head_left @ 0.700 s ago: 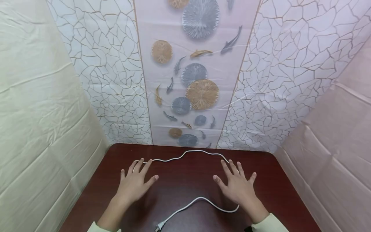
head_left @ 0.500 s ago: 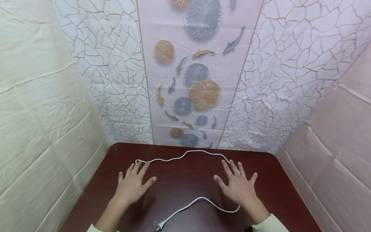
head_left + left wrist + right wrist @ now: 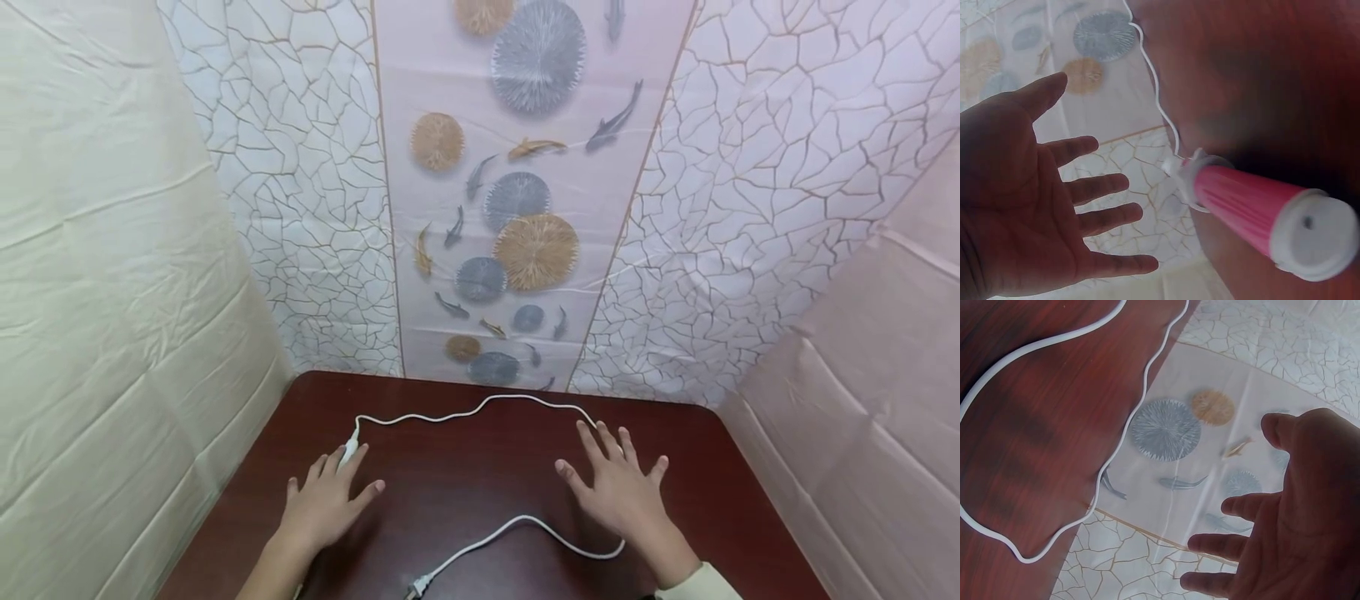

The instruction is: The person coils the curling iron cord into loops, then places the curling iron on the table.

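In the head view my left hand (image 3: 321, 507) is held over the left part of the table, palm down with fingers spread. Under its fingertips the white end (image 3: 349, 448) of a corded appliance shows; the rest is hidden there. From the left wrist this appliance (image 3: 1241, 206) appears as a pink cylinder with a white cap and a white collar where the cord joins. The hand does not grip it. My right hand (image 3: 624, 493), also spread, is over the right side, its fingertips overlapping the white cord (image 3: 517, 397). Nothing is held in it.
The cord's nearer stretch (image 3: 517, 518) curves along the front to a two-pin plug (image 3: 418, 585). The dark red tabletop (image 3: 457, 467) ends at a patterned cloth backdrop (image 3: 330, 208). Pale cloth walls (image 3: 112, 333) stand on both sides.
My left hand has drawn back toward me and to the left, uncovering the appliance's white cord end. My right hand stays nearly still, and the head view has shifted slightly.
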A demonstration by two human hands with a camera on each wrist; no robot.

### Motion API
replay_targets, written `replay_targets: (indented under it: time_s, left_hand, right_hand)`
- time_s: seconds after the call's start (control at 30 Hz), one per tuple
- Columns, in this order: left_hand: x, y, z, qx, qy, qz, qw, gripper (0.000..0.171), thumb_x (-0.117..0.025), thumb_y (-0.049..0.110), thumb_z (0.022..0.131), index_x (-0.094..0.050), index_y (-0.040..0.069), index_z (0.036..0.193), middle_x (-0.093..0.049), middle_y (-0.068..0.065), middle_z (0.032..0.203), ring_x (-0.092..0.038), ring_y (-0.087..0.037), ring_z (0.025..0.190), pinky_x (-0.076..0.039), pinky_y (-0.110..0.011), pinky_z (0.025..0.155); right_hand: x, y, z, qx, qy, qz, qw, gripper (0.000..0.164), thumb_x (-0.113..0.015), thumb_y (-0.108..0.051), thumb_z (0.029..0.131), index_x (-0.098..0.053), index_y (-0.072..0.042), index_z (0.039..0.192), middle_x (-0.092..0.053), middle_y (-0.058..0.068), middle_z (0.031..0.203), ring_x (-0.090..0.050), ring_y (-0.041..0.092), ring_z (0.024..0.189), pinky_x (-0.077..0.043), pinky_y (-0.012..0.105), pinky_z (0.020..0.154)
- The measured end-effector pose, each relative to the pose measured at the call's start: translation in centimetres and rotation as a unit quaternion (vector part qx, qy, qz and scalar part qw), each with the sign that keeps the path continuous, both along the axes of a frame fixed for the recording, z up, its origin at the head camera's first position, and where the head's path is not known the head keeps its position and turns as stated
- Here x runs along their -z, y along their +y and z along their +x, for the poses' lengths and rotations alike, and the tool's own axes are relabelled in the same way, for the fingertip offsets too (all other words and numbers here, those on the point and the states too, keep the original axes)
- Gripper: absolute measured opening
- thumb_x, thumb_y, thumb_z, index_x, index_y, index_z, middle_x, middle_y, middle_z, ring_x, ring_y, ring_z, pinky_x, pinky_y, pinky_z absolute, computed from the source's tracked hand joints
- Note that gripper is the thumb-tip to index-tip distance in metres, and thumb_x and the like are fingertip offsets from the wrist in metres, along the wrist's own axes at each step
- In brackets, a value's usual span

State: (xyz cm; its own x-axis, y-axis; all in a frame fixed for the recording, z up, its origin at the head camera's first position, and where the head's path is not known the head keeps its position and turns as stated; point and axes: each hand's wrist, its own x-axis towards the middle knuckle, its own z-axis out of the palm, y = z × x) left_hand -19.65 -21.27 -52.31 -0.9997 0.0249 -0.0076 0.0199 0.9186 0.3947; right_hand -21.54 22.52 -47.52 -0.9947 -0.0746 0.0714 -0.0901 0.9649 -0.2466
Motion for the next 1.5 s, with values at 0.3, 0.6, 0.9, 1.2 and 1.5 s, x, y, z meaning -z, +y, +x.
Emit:
replay_targets:
  time_s: [0.3, 0.6, 0.9, 1.2, 1.5]
  left_hand:
    - [1.4, -1.0, 0.5, -0.017, -0.003, 0.001, 0.9998, 0.078, -0.061, 0.063, 0.107, -0.044, 0.018, 0.169, -0.047, -0.028, 0.167, -0.047, -0.06, 0.148, -0.035, -0.091, 0.108]
    - [2.3, -1.8, 0.5, -0.029, -0.002, -0.014, 0.9995, 0.077, -0.07, 0.05, 0.105, -0.045, 0.015, 0.168, -0.055, -0.028, 0.156, -0.053, -0.057, 0.137, -0.047, -0.083, 0.095]
    - [3.1, -2.5, 0.4, -0.046, -0.025, -0.013, 0.9985, 0.083, -0.077, 0.048, 0.1, -0.045, 0.013, 0.168, -0.055, -0.031, 0.149, -0.053, -0.056, 0.131, -0.047, -0.083, 0.092]
    - [3.9, -3.0, 0.5, -0.064, -0.041, -0.002, 0.9971, 0.088, -0.08, 0.042, 0.099, -0.04, 0.005, 0.168, -0.046, -0.042, 0.148, -0.055, -0.06, 0.125, -0.051, -0.08, 0.089]
    - [5.0, -3.8, 0.4, -0.087, -0.051, 0.002, 0.9949, 0.09, -0.082, 0.039, 0.097, -0.041, -0.01, 0.161, -0.051, -0.044, 0.139, -0.056, -0.062, 0.125, -0.055, -0.076, 0.09]
  right_hand:
    - [0.2, -0.1, 0.2, 0.005, -0.011, -0.001, 1.0, 0.093, -0.038, -0.084, 0.104, -0.027, -0.027, 0.177, -0.026, 0.017, 0.183, -0.011, 0.052, 0.17, 0.005, 0.097, 0.114]
    - [-0.2, -0.4, 0.0, 0.001, -0.007, -0.004, 1.0, 0.093, -0.039, -0.084, 0.105, -0.026, -0.027, 0.177, -0.026, 0.017, 0.183, -0.011, 0.052, 0.17, 0.004, 0.097, 0.114]
    - [-0.1, -0.6, -0.1, 0.0, -0.002, -0.003, 1.0, 0.094, -0.04, -0.084, 0.104, -0.029, -0.025, 0.176, -0.028, 0.018, 0.182, -0.013, 0.053, 0.17, 0.002, 0.097, 0.113]
    - [-0.3, -1.0, -0.2, 0.0, -0.011, 0.003, 1.0, 0.094, -0.039, -0.084, 0.104, -0.027, -0.025, 0.177, -0.027, 0.017, 0.183, -0.011, 0.051, 0.17, 0.003, 0.097, 0.114]
    - [0.0, -1.3, -0.4, 0.001, -0.007, 0.001, 1.0, 0.094, -0.041, -0.084, 0.104, -0.029, -0.025, 0.176, -0.028, 0.016, 0.182, -0.013, 0.052, 0.17, 0.003, 0.097, 0.113]
